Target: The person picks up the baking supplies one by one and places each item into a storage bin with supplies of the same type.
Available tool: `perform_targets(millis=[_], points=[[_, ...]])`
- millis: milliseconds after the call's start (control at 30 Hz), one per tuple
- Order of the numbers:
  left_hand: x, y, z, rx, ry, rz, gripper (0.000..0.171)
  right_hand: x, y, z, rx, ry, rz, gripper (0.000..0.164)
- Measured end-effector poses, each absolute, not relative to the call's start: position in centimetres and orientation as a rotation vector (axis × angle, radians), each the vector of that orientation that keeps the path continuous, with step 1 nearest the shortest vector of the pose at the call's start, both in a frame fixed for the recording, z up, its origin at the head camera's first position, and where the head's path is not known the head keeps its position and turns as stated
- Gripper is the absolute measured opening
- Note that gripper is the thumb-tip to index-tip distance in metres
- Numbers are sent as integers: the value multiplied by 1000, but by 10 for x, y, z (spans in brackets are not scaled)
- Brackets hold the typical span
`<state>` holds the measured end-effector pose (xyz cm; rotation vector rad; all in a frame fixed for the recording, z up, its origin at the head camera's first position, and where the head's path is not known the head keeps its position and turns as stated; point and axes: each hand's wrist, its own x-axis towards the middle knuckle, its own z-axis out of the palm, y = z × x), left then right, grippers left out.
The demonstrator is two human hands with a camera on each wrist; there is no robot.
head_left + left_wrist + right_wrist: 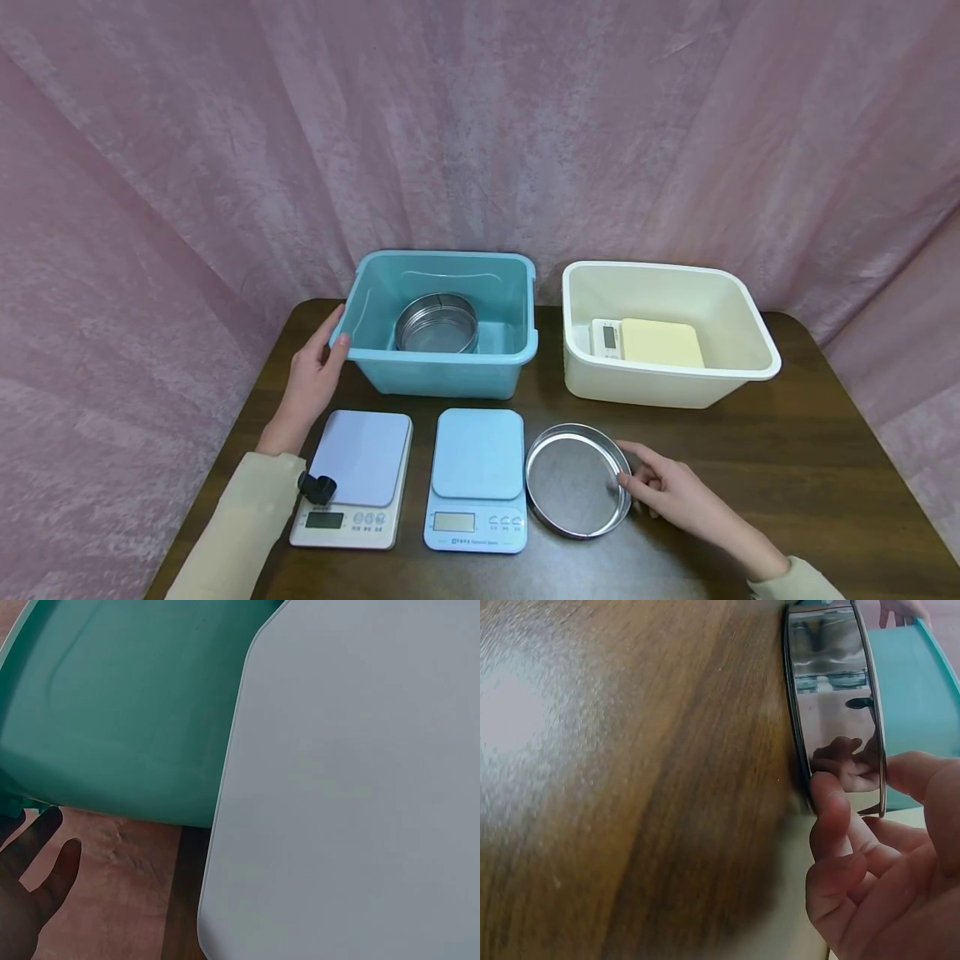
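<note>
A round metal sieve (573,485) lies on the table at the front, right of a blue kitchen scale (478,454). My right hand (678,498) holds the sieve's right edge; in the right wrist view the thumb is at the rim and curled fingers (831,817) meet the shiny side wall. My left hand (311,379) touches the left front corner of a blue basin (435,358), its fingers extended. Another sieve (438,325) sits inside that basin. Below my left hand lies a white scale with a lilac plate (362,457), which fills much of the left wrist view.
A cream basin (645,387) stands at the back right, holding a scale with a yellow plate (662,342). The brown wooden table (810,433) carries everything. A pink curtain (480,125) hangs behind its far edge.
</note>
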<state>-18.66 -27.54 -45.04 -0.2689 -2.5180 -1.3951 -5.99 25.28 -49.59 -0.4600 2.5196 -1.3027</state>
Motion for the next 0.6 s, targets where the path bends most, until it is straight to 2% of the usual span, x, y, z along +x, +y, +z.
perform_targets(millis=[600], points=[[-188, -277, -453, -290, -2494, -1398, 54, -62, 255, -499, -482, 2414, -1428, 50]])
